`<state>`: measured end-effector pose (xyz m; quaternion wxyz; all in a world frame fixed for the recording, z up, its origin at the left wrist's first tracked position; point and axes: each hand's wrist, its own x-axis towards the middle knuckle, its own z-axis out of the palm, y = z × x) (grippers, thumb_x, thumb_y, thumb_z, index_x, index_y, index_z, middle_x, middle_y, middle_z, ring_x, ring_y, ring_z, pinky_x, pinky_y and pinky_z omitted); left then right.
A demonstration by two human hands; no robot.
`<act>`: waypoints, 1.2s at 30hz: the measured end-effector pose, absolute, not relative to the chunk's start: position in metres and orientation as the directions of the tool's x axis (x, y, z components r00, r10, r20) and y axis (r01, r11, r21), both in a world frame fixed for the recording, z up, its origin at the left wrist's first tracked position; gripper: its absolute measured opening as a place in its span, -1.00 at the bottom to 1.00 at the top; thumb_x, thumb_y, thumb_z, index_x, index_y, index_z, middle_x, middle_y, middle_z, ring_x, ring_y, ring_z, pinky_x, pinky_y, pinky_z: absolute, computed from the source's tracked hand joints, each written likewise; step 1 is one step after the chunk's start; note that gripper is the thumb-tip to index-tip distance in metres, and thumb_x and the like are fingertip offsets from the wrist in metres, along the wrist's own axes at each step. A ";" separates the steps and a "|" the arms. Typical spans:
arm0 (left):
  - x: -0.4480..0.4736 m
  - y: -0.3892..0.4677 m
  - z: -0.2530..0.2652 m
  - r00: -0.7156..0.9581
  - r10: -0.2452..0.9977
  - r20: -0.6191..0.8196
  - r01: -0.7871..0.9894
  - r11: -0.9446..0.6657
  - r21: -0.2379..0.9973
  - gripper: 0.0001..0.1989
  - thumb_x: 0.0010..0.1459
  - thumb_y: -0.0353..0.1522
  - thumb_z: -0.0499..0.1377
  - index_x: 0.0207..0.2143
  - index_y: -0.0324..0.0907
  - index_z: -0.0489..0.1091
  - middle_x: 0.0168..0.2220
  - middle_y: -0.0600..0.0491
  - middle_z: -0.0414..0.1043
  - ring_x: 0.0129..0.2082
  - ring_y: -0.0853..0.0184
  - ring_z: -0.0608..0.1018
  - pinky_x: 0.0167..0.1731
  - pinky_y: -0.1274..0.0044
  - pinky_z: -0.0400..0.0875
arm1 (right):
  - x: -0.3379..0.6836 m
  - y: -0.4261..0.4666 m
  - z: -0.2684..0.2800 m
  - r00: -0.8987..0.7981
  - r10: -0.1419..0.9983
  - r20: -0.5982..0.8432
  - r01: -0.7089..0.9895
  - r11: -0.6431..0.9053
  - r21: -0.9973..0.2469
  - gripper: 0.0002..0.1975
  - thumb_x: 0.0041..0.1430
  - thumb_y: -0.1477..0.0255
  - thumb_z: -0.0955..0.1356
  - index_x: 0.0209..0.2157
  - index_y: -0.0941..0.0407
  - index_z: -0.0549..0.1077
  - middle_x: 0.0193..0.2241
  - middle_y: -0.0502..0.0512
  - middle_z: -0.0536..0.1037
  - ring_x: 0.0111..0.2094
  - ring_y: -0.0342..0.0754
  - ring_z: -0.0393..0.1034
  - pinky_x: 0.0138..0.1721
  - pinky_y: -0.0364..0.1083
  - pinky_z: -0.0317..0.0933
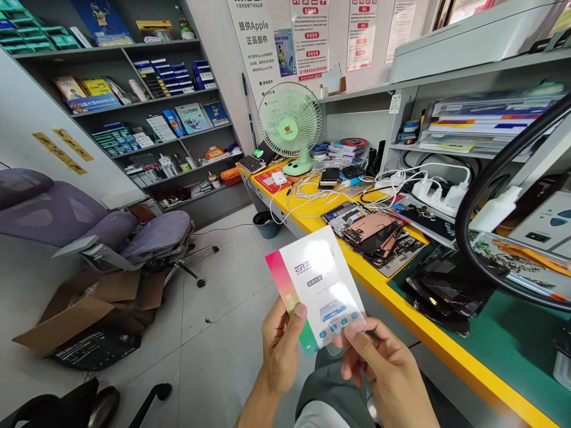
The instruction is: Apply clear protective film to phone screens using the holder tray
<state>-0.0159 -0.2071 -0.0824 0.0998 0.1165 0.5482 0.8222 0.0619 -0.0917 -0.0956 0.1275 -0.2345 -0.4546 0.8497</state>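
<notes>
A flat, glossy white printed packet (328,285) with a pink-to-green strip on its left side is held up in front of my lap, tilted. My left hand (284,342) pinches its lower left edge, thumb on the front. At the lower right corner, my right hand (379,362) grips it between thumb and fingers. A clear plastic edge shows around that corner and below the packet. What is inside the packet cannot be seen.
To the right runs a yellow-edged workbench (428,333) with a green mat, stacked phone screens (375,235), dark phone parts (446,285), white cables and a green fan (289,125). A black hose (466,208) arches over it. A bin (266,224), chair (151,232) and cardboard box (89,303) stand on the floor.
</notes>
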 end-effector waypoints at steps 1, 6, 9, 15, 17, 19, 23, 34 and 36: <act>-0.016 -0.207 -0.082 -0.953 0.290 0.082 -0.037 -0.383 0.923 -0.67 0.22 -0.18 0.28 0.00 -0.07 0.53 -0.02 -0.05 0.59 -0.01 0.12 0.57 -0.16 0.43 0.52 | 0.062 -0.092 -0.096 -0.854 0.437 -0.283 -0.004 -0.549 -0.836 -0.58 0.00 0.12 0.58 -0.39 0.14 0.45 -0.48 0.11 0.59 -0.64 -0.13 0.37 -0.60 -0.21 0.09; -0.013 -0.206 -0.079 -0.955 0.276 0.104 -0.016 -0.399 0.917 -0.66 0.21 -0.17 0.29 -0.01 -0.07 0.54 -0.01 -0.07 0.59 0.00 0.10 0.58 -0.14 0.41 0.52 | 0.063 -0.092 -0.097 -0.845 0.449 -0.288 -0.009 -0.552 -0.834 -0.57 -0.01 0.11 0.58 -0.38 0.13 0.44 -0.48 0.13 0.60 -0.65 -0.13 0.38 -0.60 -0.22 0.08; -0.012 -0.207 -0.080 -0.955 0.277 0.105 -0.011 -0.386 0.922 -0.68 0.21 -0.16 0.29 -0.02 -0.05 0.55 -0.01 -0.04 0.59 0.00 0.10 0.58 -0.14 0.42 0.51 | 0.063 -0.093 -0.097 -0.851 0.443 -0.284 -0.015 -0.559 -0.829 -0.58 -0.01 0.12 0.59 -0.38 0.13 0.45 -0.47 0.11 0.60 -0.65 -0.13 0.39 -0.60 -0.22 0.09; -0.010 -0.206 -0.082 -0.954 0.267 0.134 0.018 -0.395 0.918 -0.72 0.22 -0.17 0.29 -0.04 -0.02 0.56 0.02 -0.01 0.58 -0.01 0.11 0.58 -0.13 0.42 0.52 | 0.063 -0.095 -0.094 -0.833 0.448 -0.325 -0.010 -0.599 -0.801 -0.56 -0.07 0.13 0.61 -0.38 0.14 0.47 -0.47 0.15 0.62 -0.60 -0.06 0.45 -0.57 -0.18 0.18; -0.010 -0.205 -0.083 -0.954 0.267 0.137 0.014 -0.414 0.910 -0.72 0.23 -0.19 0.28 -0.03 -0.01 0.55 0.02 -0.01 0.58 0.00 0.12 0.58 -0.12 0.42 0.52 | 0.063 -0.096 -0.093 -0.832 0.445 -0.331 -0.009 -0.607 -0.794 -0.56 -0.08 0.13 0.61 -0.38 0.14 0.47 -0.47 0.16 0.62 -0.57 -0.03 0.47 -0.55 -0.17 0.22; -0.009 -0.205 -0.083 -0.957 0.262 0.126 0.003 -0.426 0.905 -0.72 0.23 -0.20 0.28 -0.02 -0.02 0.55 0.02 -0.02 0.58 0.01 0.12 0.57 -0.10 0.41 0.52 | 0.064 -0.097 -0.092 -0.836 0.441 -0.327 -0.010 -0.608 -0.794 -0.56 -0.07 0.13 0.61 -0.38 0.14 0.48 -0.47 0.17 0.63 -0.55 -0.02 0.48 -0.53 -0.17 0.25; -0.008 -0.206 -0.085 -0.962 0.246 0.118 0.007 -0.411 0.912 -0.70 0.23 -0.19 0.27 -0.02 -0.06 0.55 0.01 -0.06 0.57 0.03 0.08 0.55 -0.07 0.37 0.51 | 0.064 -0.095 -0.095 -0.848 0.425 -0.316 -0.017 -0.619 -0.785 -0.57 -0.06 0.11 0.61 -0.39 0.13 0.48 -0.48 0.17 0.63 -0.53 0.00 0.50 -0.51 -0.15 0.28; -0.005 -0.206 -0.087 -0.972 0.207 0.114 0.022 -0.402 0.916 -0.70 0.23 -0.19 0.26 -0.04 -0.10 0.53 -0.07 -0.08 0.57 0.01 0.08 0.54 -0.10 0.39 0.51 | 0.064 -0.092 -0.104 -0.890 0.342 -0.301 0.007 -0.650 -0.760 -0.56 -0.02 0.09 0.59 -0.39 0.12 0.47 -0.47 0.13 0.60 -0.50 0.02 0.50 -0.47 -0.09 0.32; -0.004 -0.205 -0.087 -0.975 0.193 0.107 0.030 -0.366 0.930 -0.69 0.19 -0.16 0.28 -0.10 -0.13 0.54 -0.14 -0.09 0.58 -0.07 0.09 0.56 -0.18 0.42 0.52 | 0.065 -0.092 -0.103 -0.889 0.351 -0.294 -0.004 -0.648 -0.762 -0.56 -0.01 0.09 0.59 -0.38 0.12 0.47 -0.46 0.14 0.61 -0.50 0.01 0.50 -0.47 -0.10 0.31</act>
